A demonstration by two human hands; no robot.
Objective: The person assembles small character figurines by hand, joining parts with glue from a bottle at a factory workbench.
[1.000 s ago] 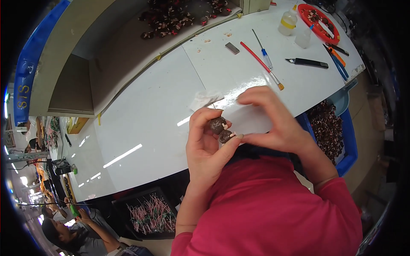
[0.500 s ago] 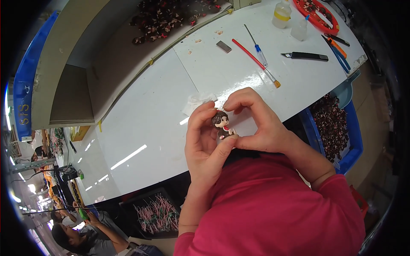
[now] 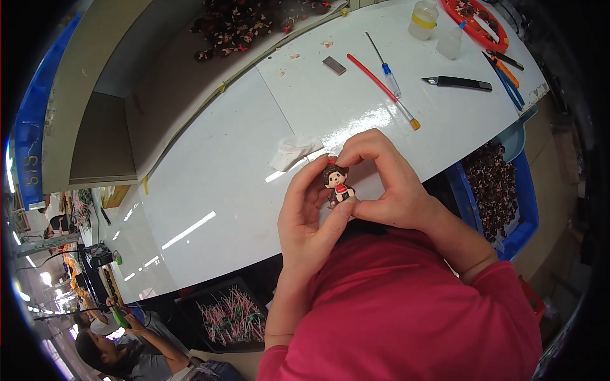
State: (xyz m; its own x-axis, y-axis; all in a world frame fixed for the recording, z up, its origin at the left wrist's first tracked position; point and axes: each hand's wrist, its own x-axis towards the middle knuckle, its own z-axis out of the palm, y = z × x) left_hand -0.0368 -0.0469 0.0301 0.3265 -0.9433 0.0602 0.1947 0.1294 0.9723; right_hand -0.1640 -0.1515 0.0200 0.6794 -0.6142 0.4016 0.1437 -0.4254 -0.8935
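Between my two hands, close to my body above the table's near edge, is a small brown figurine (image 3: 337, 180) with a pale face and a red patch on its chest. Its face now points up toward me. My left hand (image 3: 306, 206) closes on it from the left, thumb at its base and fingers behind and at its top. From the other side my right hand (image 3: 389, 190) curls round, thumb at the base and fingertips at the head. A crumpled white tissue (image 3: 293, 151) lies just beyond my left fingers.
Across the white table (image 3: 210, 184) lie a red-handled brush (image 3: 381, 87), a screwdriver (image 3: 389, 73), a craft knife (image 3: 459, 83) and a small metal block (image 3: 333, 65). Bottles (image 3: 422, 20) and a red tray (image 3: 475, 14) stand far right. A blue bin (image 3: 532, 213) holds many brown pieces. Left, a co-worker (image 3: 121, 355) sits.
The figurine has been turned between my fingers, from facing rightward to facing me. Both hands still hold it in nearly the same spot.
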